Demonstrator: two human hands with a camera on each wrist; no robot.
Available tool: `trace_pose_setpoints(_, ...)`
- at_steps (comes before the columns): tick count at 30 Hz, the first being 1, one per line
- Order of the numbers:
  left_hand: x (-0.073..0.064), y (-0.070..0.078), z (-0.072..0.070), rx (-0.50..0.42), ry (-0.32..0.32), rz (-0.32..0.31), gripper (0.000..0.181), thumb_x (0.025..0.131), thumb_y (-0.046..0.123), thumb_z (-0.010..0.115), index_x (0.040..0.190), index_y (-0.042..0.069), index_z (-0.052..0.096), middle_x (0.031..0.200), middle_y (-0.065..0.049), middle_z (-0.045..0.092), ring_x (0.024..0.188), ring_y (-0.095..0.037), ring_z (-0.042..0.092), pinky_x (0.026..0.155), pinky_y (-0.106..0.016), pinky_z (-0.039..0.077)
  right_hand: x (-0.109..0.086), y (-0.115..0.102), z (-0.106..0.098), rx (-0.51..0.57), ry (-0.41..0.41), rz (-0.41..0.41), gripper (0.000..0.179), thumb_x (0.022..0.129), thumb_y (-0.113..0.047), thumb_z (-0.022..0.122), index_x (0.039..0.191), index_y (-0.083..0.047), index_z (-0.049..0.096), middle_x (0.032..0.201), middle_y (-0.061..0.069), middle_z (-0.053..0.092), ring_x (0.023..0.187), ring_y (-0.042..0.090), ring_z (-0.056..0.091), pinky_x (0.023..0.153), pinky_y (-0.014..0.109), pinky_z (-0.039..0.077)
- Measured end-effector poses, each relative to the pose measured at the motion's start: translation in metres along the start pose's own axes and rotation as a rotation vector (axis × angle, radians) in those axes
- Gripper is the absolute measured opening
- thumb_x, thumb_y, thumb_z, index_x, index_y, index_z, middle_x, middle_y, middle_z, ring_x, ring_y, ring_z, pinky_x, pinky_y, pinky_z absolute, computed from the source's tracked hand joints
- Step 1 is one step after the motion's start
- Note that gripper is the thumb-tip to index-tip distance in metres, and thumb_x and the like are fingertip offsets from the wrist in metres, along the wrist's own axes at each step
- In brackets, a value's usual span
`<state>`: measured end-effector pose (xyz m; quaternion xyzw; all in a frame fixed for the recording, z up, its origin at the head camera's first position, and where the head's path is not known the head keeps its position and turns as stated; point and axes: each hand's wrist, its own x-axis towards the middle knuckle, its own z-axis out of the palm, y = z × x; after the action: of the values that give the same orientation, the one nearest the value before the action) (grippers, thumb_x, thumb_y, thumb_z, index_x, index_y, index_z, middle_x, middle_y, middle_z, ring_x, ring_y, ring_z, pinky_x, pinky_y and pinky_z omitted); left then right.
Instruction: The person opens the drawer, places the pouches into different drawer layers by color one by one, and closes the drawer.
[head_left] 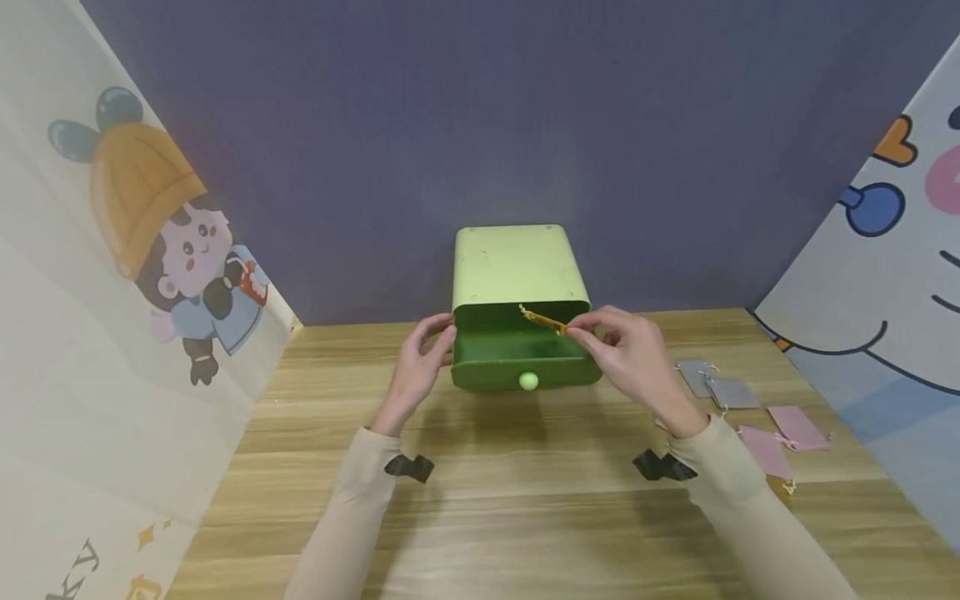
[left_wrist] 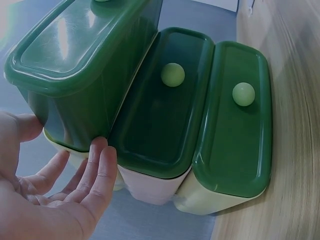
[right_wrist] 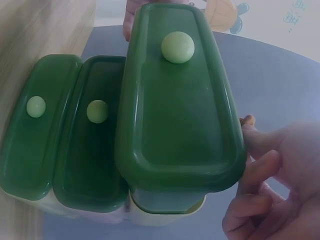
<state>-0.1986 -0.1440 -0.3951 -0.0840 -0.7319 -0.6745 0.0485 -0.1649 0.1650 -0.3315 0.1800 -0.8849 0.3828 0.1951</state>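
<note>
A light-green desktop drawer cabinet (head_left: 517, 262) stands with its dark-green top drawer (head_left: 487, 375) pulled out. My right hand (head_left: 626, 354) pinches a small gold drawstring pouch (head_left: 545, 322) by one end between thumb and fingertips. The pouch hangs over the drawer's opening, cord end toward the left. In the right wrist view the drawer front hides most of the pouch. My left hand (head_left: 420, 362) is at the drawer's left side; in the left wrist view its thumb and relaxed fingers (left_wrist: 102, 172) touch the side wall.
Beneath the pulled-out drawer are two closed green drawers with round knobs (left_wrist: 173, 75). Grey pouches (head_left: 733, 394), pink pouches (head_left: 765, 451) and part of a gold pouch (head_left: 780, 490) lie on the wooden table (head_left: 510, 533) at right. A dark-blue panel (head_left: 510, 125) rises behind the cabinet.
</note>
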Motion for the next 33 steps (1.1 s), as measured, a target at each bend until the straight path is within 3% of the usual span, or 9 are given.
trace_pose_setpoints(12, 0.0, -0.002, 0.001, -0.011, 0.007, 0.002, 0.047, 0.11, 0.021, 0.059, 0.151, 0.0, 0.052, 0.152, -0.023, 0.055, 0.121, -0.043, 0.068, 0.092, -0.025, 0.065, 0.014, -0.002, 0.0, -0.013, -0.077, 0.016, 0.013, 0.101, -0.023, 0.077, 0.106, -0.013, 0.083, 0.1, 0.008, 0.08, 0.04, 0.008, 0.035, 0.04, 0.024, 0.028)
trace_pose_setpoints(19, 0.0, -0.001, 0.001, -0.008, 0.006, 0.002, 0.047, 0.111, 0.022, 0.059, 0.152, 0.0, 0.052, 0.152, -0.022, 0.055, 0.12, -0.042, 0.068, 0.092, -0.025, 0.065, 0.021, -0.003, 0.002, -0.014, -0.111, 0.022, 0.012, 0.1, -0.02, 0.077, 0.105, -0.011, 0.083, 0.102, 0.01, 0.08, 0.041, 0.01, 0.042, 0.042, 0.024, 0.032)
trace_pose_setpoints(33, 0.0, 0.0, 0.001, -0.001, 0.01, -0.002, 0.047, 0.111, 0.023, 0.059, 0.151, 0.001, 0.053, 0.152, -0.02, 0.056, 0.12, -0.041, 0.068, 0.09, -0.023, 0.064, 0.027, 0.0, 0.006, -0.01, -0.132, 0.037, 0.016, 0.099, -0.022, 0.078, 0.108, -0.009, 0.083, 0.095, 0.011, 0.082, 0.041, 0.009, 0.038, 0.044, 0.024, 0.03)
